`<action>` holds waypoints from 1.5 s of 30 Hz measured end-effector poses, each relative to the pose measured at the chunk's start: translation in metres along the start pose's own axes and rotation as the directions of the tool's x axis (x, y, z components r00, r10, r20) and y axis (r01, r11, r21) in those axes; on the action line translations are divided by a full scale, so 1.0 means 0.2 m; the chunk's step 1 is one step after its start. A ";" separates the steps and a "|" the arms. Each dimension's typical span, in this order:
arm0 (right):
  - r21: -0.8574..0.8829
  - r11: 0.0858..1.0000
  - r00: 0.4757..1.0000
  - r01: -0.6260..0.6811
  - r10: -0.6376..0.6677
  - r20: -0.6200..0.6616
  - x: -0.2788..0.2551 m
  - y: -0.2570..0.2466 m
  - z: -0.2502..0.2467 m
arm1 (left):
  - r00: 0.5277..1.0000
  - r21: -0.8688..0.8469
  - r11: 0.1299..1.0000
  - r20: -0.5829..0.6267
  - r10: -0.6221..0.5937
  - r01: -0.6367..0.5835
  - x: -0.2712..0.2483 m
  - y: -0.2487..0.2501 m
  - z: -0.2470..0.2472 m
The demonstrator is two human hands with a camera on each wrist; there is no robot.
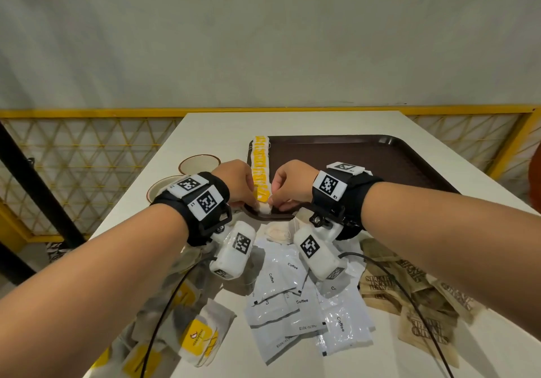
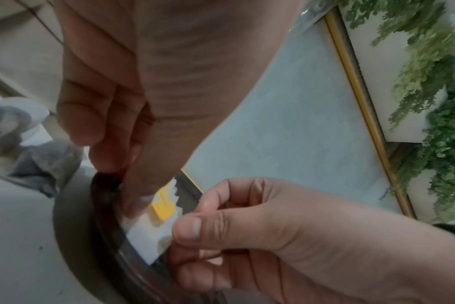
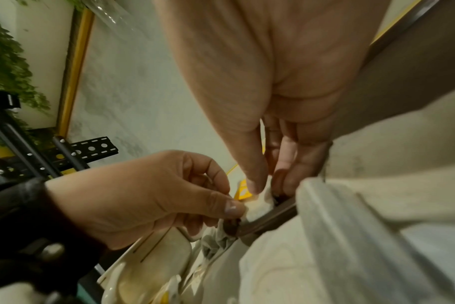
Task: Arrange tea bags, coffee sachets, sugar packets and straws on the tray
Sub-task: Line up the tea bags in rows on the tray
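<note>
A dark brown tray [image 1: 366,155] lies on the white table. Along its left edge runs a row of tea bags [image 1: 260,164] with yellow tags. At the tray's near left corner both hands meet over the nearest white tea bag [image 1: 265,205]. My left hand [image 1: 251,202] pinches its left side and my right hand [image 1: 273,202] pinches its right side. The left wrist view shows this tea bag [image 2: 148,232] lying just inside the tray rim [image 2: 109,236], under the left thumb [image 2: 138,201] and the right hand [image 2: 192,220]. In the right wrist view the right hand [image 3: 268,185] and left hand [image 3: 231,205] hold the tea bag [image 3: 257,207].
Near me on the table lie piles: loose tea bags [image 1: 199,336] on the left, white coffee sachets [image 1: 295,298] in the middle, brown sugar packets [image 1: 415,298] on the right. Two cups [image 1: 199,164] stand left of the tray. A yellow railing [image 1: 87,112] runs behind the table.
</note>
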State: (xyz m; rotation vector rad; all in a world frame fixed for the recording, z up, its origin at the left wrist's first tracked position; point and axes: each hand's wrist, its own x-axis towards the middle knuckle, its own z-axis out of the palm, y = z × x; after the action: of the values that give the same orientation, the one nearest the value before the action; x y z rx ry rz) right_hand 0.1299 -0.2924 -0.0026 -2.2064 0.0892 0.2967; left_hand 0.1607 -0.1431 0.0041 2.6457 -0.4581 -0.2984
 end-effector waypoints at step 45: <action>-0.275 0.955 0.983 0.107 -0.059 0.176 -0.09 -0.04 -0.12 | 0.996 0.035 0.998 0.072 0.051 -0.053 -0.06 0.04 -0.04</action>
State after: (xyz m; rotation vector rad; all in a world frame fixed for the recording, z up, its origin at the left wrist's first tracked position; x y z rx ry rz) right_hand 0.1188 -0.3081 0.0214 -2.4511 -0.1475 0.4700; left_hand 0.1491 -0.1432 0.0162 2.6606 -0.5599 -0.3725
